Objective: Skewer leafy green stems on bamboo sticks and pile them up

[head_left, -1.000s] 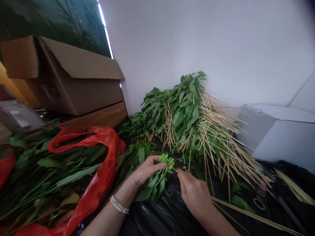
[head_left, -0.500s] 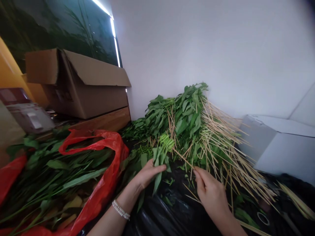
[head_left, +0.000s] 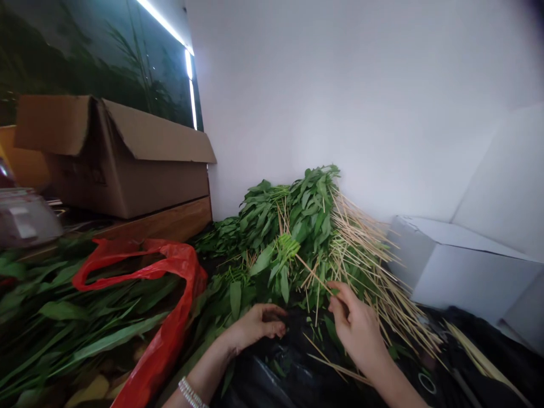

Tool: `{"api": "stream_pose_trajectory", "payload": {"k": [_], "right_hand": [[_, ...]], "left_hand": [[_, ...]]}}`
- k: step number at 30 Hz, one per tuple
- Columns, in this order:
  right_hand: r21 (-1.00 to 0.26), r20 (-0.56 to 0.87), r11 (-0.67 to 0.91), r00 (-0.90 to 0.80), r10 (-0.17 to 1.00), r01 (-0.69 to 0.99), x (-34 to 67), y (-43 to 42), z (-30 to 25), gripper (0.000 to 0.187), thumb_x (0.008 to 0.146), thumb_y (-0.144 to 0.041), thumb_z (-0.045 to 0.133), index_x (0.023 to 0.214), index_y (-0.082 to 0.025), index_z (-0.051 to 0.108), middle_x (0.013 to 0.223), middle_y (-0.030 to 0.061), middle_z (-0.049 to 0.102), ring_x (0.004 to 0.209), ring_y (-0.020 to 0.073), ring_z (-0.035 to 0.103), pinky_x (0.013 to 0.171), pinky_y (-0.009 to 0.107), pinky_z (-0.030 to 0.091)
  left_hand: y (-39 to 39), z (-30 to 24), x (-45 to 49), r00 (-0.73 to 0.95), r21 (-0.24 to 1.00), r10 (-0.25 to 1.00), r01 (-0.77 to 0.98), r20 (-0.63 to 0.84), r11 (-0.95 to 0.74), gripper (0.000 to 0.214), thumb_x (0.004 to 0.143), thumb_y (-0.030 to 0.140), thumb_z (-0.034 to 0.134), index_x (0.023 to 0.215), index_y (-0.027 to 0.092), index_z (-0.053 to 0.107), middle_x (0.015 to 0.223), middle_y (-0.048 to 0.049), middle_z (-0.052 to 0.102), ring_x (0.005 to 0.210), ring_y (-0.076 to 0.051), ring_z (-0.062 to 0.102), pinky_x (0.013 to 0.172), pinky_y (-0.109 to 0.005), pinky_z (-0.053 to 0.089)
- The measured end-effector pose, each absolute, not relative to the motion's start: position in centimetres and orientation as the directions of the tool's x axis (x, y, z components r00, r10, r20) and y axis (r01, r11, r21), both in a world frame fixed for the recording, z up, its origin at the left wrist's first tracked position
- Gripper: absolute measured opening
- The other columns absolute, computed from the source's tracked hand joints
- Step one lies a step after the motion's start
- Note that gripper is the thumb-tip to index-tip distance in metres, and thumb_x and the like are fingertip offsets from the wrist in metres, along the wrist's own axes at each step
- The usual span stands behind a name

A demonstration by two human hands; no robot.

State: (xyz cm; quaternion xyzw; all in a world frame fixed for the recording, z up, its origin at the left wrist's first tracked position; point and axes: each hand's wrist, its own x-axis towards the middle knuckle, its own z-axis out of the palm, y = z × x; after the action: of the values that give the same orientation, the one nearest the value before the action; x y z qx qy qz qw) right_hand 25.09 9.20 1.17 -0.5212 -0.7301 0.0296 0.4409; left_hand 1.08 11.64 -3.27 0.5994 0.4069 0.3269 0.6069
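Note:
Between the fingertips of my right hand (head_left: 357, 323) is the lower end of a thin wooden skewer (head_left: 313, 268), slanting up to the left. At its far end, a bunch of leafy green stems (head_left: 287, 249) is threaded, with the leaves hanging down. My left hand (head_left: 257, 327) is apart from it, just below the leaves, fingers curved and spread with nothing between them. Behind both hands lies a heap of leafy greens on skewers (head_left: 312, 198), the bare stick ends (head_left: 374, 255) fanning out to the right. Black plastic (head_left: 263, 374) lies beneath my hands.
A red plastic bag (head_left: 187, 283) with long leafy stems (head_left: 85, 334) stands at the left. Behind it is an open cardboard box (head_left: 161, 184). At the right are a white box (head_left: 471, 277) and a bundle of loose sticks (head_left: 484, 357). A white wall rises behind.
My left hand has let go of the leaves and dropped slightly below them. My right hand still holds the skewer. The camera view has shifted slightly right and up.

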Motion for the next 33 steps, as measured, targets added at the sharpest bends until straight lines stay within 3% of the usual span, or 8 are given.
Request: {"api": "stream_pose_trajectory", "payload": {"k": [5,9,15,18,21,25,28,33], "right_hand": [[-0.572,0.512,0.524,-0.225,0.829,0.631,24.6,8.9,3.9,0.027,0.083,-0.016,0.035,0.105,-0.022,0.049,0.072,-0.0022,0.061,0.065,0.0131,0.059,0.064,0.025,0.045],[-0.655,0.427,0.539,-0.329,0.842,0.529,24.3,9.3,6.4,0.020,0.083,-0.018,0.037,0.089,-0.022,0.055,0.075,-0.0019,0.062,0.062,0.0120,0.058,0.059,0.023,0.044],[-0.637,0.534,0.613,-0.307,0.788,0.468,21.9,14.4,9.7,0.027,0.084,-0.022,0.038,0.093,-0.019,0.063,0.069,-0.0010,0.063,0.057,0.0120,0.058,0.056,0.023,0.045],[-0.576,0.612,0.651,-0.267,0.745,0.495,19.5,18.7,11.3,0.031,0.083,-0.018,0.036,0.096,-0.018,0.064,0.063,-0.0018,0.062,0.068,0.0137,0.062,0.065,0.025,0.047],[-0.544,0.653,0.635,-0.198,0.731,0.549,17.0,23.3,12.8,0.035,0.085,-0.013,0.032,0.102,-0.015,0.063,0.080,0.0020,0.066,0.070,0.0125,0.062,0.070,0.026,0.047],[-0.498,0.675,0.547,-0.095,0.732,0.673,14.5,28.9,13.8,0.029,0.092,-0.017,0.038,0.113,-0.014,0.057,0.104,0.0070,0.063,0.092,0.0154,0.060,0.085,0.032,0.046],[-0.454,0.635,0.435,-0.060,0.770,0.777,13.6,31.8,13.4,0.033,0.090,-0.035,0.054,0.118,-0.017,0.053,0.117,0.0069,0.055,0.098,0.0191,0.057,0.083,0.040,0.049],[-0.328,0.477,0.254,-0.073,0.876,0.910,12.7,33.6,11.5,0.036,0.089,-0.036,0.056,0.118,-0.016,0.052,0.117,0.0081,0.055,0.098,0.0195,0.057,0.082,0.040,0.049]], "left_hand": [[12.1,-4.1,1.0,0.463,0.996,0.882,0.073,-0.084,0.056,0.044,0.067,0.040,0.074,0.099,0.012,0.063,0.075,-0.0053,0.069,0.068,-0.014,0.061,0.062,-0.024,0.041],[12.4,-4.8,1.0,0.469,0.996,0.879,0.073,-0.083,0.056,0.044,0.067,0.041,0.074,0.098,0.013,0.063,0.074,-0.0050,0.069,0.067,-0.014,0.061,0.060,-0.023,0.040],[12.5,-5.4,1.1,0.455,0.997,0.888,0.074,-0.065,0.035,0.042,0.066,0.042,0.074,0.094,0.013,0.064,0.070,-0.0038,0.068,0.061,-0.013,0.057,0.057,-0.023,0.038],[12.8,-6.3,1.1,0.450,0.996,0.891,0.077,-0.066,0.035,0.041,0.065,0.041,0.073,0.094,0.014,0.064,0.070,-0.0035,0.068,0.059,-0.013,0.056,0.055,-0.023,0.038],[13.1,-7.4,1.2,0.435,0.997,0.898,0.057,-0.067,0.047,0.038,0.065,0.039,0.073,0.094,0.015,0.065,0.070,-0.0031,0.068,0.060,-0.013,0.056,0.055,-0.023,0.037],[12.7,-7.5,1.3,0.406,0.997,0.911,0.056,-0.074,0.056,0.031,0.065,0.031,0.071,0.092,0.016,0.066,0.069,-0.0012,0.067,0.062,-0.014,0.056,0.058,-0.024,0.038],[11.9,-6.1,1.5,0.368,0.993,0.923,0.073,-0.110,0.089,0.029,0.064,0.024,0.069,0.092,0.018,0.067,0.070,0.0002,0.066,0.069,-0.016,0.057,0.065,-0.026,0.041],[10.9,-2.7,1.6,0.342,0.962,0.921,0.255,-0.184,0.097,0.026,0.063,0.019,0.068,0.089,0.021,0.070,0.070,0.0014,0.066,0.072,-0.017,0.057,0.065,-0.025,0.040]]}}
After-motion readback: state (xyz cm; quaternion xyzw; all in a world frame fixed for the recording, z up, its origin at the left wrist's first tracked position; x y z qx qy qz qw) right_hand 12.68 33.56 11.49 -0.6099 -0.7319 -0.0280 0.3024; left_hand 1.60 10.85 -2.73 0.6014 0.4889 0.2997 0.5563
